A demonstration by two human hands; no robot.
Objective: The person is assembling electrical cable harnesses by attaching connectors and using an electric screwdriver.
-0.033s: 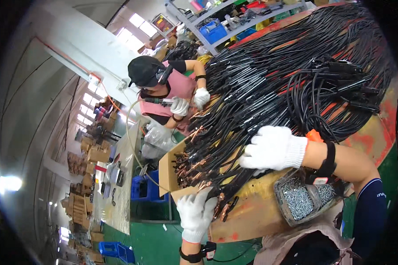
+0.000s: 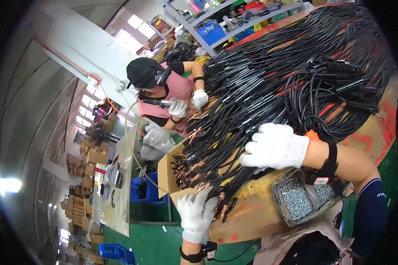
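A large spread of black cables (image 2: 234,141) covers the table, with bare copper ends (image 2: 194,165) gathered toward its near left. My left hand (image 2: 197,215), in a white knit glove, has its fingers bent around black cable ends beside a cardboard box flap. The right hand (image 2: 273,148), gloved likewise, is closed over black cables farther right; its thumb and the part it grips are mostly hidden. Between the two hands runs a thick dark strand of cable (image 2: 236,181). Several copper-tipped ends (image 2: 225,210) lie just right of my left hand.
An open clear tub of small silver screws (image 2: 296,198) stands near the table's front. Across the table, a co-worker in white gloves holds a power tool (image 2: 157,102). A cardboard box (image 2: 167,174) sits at the left edge. Beyond are blue bins (image 2: 147,189) and a shelf (image 2: 199,26).
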